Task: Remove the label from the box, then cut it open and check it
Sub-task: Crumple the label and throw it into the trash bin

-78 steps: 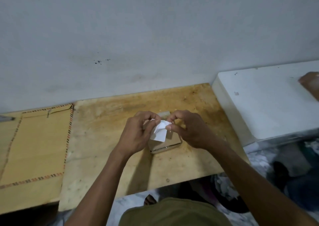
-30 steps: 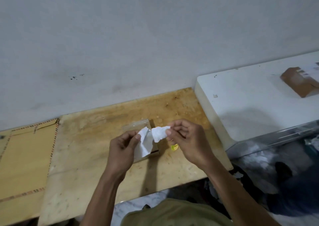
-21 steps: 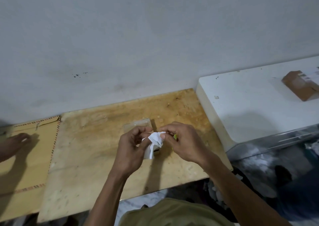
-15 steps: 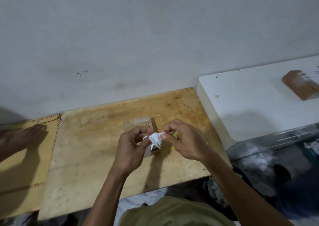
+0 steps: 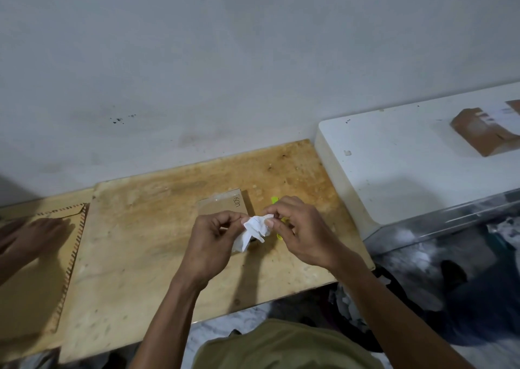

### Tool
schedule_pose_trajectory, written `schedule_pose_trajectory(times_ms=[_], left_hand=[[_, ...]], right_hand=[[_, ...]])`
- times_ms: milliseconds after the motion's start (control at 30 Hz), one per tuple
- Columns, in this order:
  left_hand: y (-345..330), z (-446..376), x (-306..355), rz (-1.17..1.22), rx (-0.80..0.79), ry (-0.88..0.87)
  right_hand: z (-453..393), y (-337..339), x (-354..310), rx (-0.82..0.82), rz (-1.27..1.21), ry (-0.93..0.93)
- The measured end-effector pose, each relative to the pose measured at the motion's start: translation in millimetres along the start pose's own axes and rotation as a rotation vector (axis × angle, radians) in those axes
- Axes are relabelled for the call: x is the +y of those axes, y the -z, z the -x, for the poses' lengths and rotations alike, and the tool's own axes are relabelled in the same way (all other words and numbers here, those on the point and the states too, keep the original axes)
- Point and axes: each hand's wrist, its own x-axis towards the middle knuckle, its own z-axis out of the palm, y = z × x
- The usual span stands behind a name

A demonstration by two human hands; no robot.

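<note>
Both hands meet above the near middle of the wooden tabletop (image 5: pixel 135 256). The left hand (image 5: pixel 212 244) has its fingers (image 5: pixel 225 219) curled inward, thumb and forefinger pinched on the left edge of the crumpled white label (image 5: pixel 254 229). The right hand (image 5: pixel 298 230) has its fingers curled as well, thumb tip and forefinger clamped on the label's right side. The label is creased paper, bunched into an irregular wad, with a loose flap hanging toward the box.

The box (image 5: pixel 225 205) lies flat on the tabletop directly beneath and behind the hands. It is brown cardboard, low and rectangular, with a glossy tape strip and handwritten marks near its far right corner; its near part is hidden by the hands. A yellow-green object (image 5: pixel 274 200) shows beside the box, behind the right hand's fingers; its shape cannot be told.

The tabletop is pale, stained plywood with bare surface to the left of the box and along the near edge. Left of it lies a brown envelope (image 5: pixel 36 270) with a striped border, on which another person's hand (image 5: pixel 36 233) rests flat. To the right stands a white, smooth, raised surface (image 5: pixel 408 154) bearing a second cardboard box (image 5: pixel 484 132). A grey plaster wall (image 5: pixel 253 59) bounds the far edge.
</note>
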Motion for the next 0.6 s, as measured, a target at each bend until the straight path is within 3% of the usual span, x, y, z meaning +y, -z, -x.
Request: schedule_pose_trajectory(times_ms=[267, 500, 600], left_hand=[[-6.0, 3.7, 3.7, -0.039, 0.018, 0.019], [-29.1, 6.0, 5.5, 0.311, 0.140, 0.257], [-2.5, -12.3, -5.7, 0.562, 0.429, 0.419]], right_hand=[[6.5, -7.4, -2.2, 0.075, 0.126, 0.082], [19.4, -15.0, -12.6, 0.297, 0.207, 0.160], [40.0, -4.0, -5.4, 0.443, 0.165, 0.062]])
